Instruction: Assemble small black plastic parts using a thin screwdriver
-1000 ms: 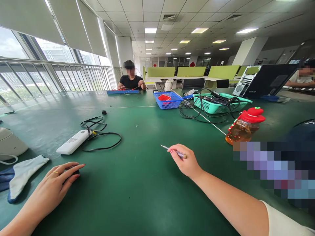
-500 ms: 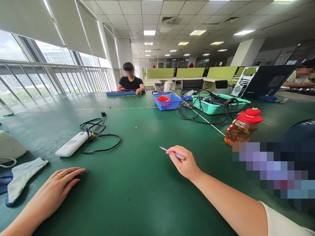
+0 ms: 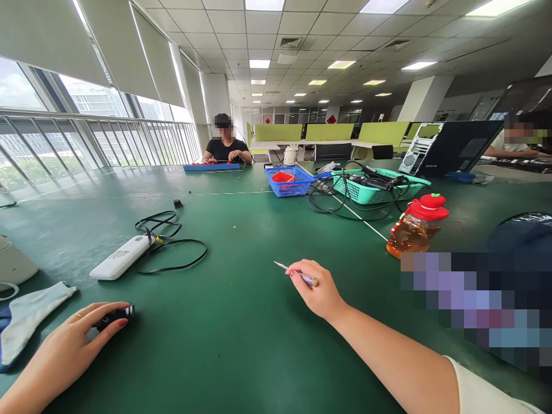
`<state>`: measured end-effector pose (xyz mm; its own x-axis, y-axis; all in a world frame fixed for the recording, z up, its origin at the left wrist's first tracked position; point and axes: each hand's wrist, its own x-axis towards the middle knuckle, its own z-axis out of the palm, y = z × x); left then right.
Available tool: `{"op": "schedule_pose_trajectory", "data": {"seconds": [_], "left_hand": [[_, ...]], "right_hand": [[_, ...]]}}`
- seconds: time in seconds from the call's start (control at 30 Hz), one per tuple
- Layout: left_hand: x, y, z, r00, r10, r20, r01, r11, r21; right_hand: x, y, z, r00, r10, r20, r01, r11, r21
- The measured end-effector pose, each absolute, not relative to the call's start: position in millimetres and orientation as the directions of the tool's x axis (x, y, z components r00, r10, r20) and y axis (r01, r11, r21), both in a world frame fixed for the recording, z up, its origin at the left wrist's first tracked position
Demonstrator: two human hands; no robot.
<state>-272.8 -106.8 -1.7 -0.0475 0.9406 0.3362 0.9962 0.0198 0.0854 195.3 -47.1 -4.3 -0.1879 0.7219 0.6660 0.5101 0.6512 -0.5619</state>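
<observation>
Black cylinder, likely light and rigid, sits side-gripped in the left hand; the right hand pinches a slim screwdriver by its handle.

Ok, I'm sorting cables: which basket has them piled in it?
The green basket: black cables lie heaped in it, while the blue basket holds a red container.

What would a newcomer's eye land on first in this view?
Most likely the bottle of amber liquid with its bright red cap, at the right of the green table. Next, perhaps, the slim pointed tool in the right grip, near the middle, its tip aimed left. Farther back, right of centre, a mint-green basket heaped with black cables also catches attention.
</observation>
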Motion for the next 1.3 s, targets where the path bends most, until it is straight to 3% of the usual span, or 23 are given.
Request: {"op": "schedule_pose_trajectory", "data": {"seconds": [0.13,0.27,0.43,0.53,0.8,1.0,1.17,1.3], "left_hand": [[-267,-107,1,0.009,0.944,0.329,0.983,-0.069,0.17],[-227,-107,20,0.292,0.917,0.273,0.932,-0.337,0.133],[-133,-91,52,0.639,0.737,0.22,0.722,-0.674,0.158],[-76,-66,53,0.746,0.627,0.222,0.597,-0.779,0.194],[-1,-5,9,0.628,0.756,0.186,0.688,-0.651,0.323],[-8,2,-8,0.6,0.767,0.228,0.608,-0.622,0.493],[-11,1,-5,0.565,0.802,0.193,0.615,-0.565,0.551],[-9,0,-3,0.587,0.785,0.197,0.603,-0.586,0.54]], "right_hand": [[194,-48,-3,-0.211,0.716,0.666,0.51,0.662,-0.55],[193,-48,-4,-0.234,0.711,0.663,0.507,0.672,-0.54],[192,-47,-4,-0.246,0.704,0.667,0.515,0.677,-0.525],[193,-46,-4,-0.237,0.707,0.667,0.52,0.672,-0.527],[194,-46,-2,-0.219,0.694,0.686,0.522,0.677,-0.518],[195,-50,4,-0.23,0.666,0.71,0.508,0.704,-0.496],[195,-55,6,-0.377,0.524,0.763,0.436,0.828,-0.353],[192,-60,5,-0.527,0.448,0.723,0.404,0.88,-0.251]]}}
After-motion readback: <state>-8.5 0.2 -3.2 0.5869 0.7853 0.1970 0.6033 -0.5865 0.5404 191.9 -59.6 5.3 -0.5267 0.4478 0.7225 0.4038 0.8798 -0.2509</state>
